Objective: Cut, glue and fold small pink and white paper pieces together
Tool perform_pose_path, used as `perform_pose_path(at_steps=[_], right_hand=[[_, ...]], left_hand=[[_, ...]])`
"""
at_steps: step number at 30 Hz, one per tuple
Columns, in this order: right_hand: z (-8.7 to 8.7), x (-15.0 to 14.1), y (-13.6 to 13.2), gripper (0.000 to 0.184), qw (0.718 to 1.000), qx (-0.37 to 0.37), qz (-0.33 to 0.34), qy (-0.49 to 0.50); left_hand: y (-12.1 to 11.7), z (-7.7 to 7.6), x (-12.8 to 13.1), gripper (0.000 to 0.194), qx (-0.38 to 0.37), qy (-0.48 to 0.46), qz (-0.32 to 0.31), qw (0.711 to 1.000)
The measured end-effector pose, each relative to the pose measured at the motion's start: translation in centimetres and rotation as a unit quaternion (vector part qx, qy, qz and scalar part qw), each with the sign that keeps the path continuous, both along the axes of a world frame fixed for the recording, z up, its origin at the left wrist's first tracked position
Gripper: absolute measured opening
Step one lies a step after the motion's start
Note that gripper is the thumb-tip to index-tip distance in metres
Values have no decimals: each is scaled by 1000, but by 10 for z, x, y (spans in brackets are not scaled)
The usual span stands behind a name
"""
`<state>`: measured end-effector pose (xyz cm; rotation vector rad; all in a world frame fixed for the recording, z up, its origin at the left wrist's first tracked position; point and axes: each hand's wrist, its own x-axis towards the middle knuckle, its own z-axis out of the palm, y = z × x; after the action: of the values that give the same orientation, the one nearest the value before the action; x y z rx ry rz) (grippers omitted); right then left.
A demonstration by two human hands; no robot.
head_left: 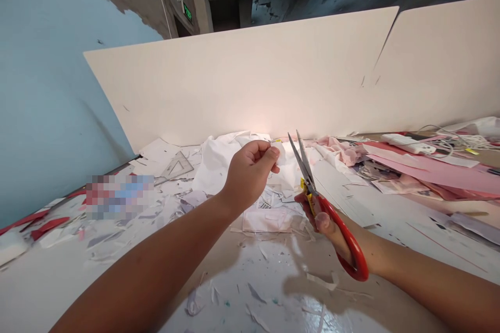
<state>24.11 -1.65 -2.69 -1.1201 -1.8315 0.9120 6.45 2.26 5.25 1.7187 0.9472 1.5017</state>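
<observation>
In the middle of the head view, my left hand (pixel 252 169) pinches a small white piece of paper (pixel 279 153) between thumb and fingers. To its right, my right hand (pixel 322 218) grips a pair of scissors (pixel 344 242) with red handles, the thumb through one loop. Their blades point up and stand slightly apart, a short way to the right of the paper. Something yellow shows by the fingers at the pivot; I cannot make out what it is. Behind my left hand lies crumpled white material (pixel 214 158).
Paper scraps (pixel 258 291) litter the white table. A clear set square (pixel 177 166) lies at the back left, red strips (pixel 49 228) at the far left. Pink sheets (pixel 425 166) and a white power strip (pixel 408 143) with cables are at right. A pale panel (pixel 250 83) borders the back.
</observation>
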Motion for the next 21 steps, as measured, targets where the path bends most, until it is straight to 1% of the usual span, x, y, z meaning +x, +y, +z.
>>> perform_pose_path(at_steps=[3,7,14,21], right_hand=[[1,-5,0,58,999,37,-8,-22],[2,-13,-3,54,996,72,-9,-43],[4,-16,-4,52,996,86,27,-27],[7,-17,-7,54,996,80,30,-21]], left_hand=[[-1,-2,3,16,16,9,19,1000],[-3,-6,9,14,40,13,23,999],[-2,-7,11,14,22,6,8,1000],[0,-9,11,13,38,24,31,998]])
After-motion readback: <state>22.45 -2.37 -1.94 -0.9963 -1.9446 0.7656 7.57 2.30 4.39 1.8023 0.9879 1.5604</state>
